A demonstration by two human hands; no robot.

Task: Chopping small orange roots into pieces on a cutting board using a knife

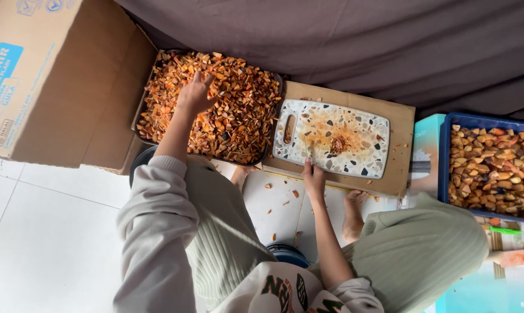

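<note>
Spreading chopped pieces (238, 110) with open left hand (195, 93); right hand (314, 177) grips a knife at the board's (354, 124) six o'clock; whole pieces (493, 168) remain at three o'clock.

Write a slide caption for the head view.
Left hand on tray of chopped pieces; right hand at cutting board.

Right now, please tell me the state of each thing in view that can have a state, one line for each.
Left hand: open, resting on the cut pieces in the tray.
Right hand: holds a knife at the near edge of the cutting board.
Tray: full of small orange-brown pieces.
Cutting board: nearly bare, a small heap in the middle.
Blue crate: full of bigger chunks.
Cardboard box: lying on its side.
</note>
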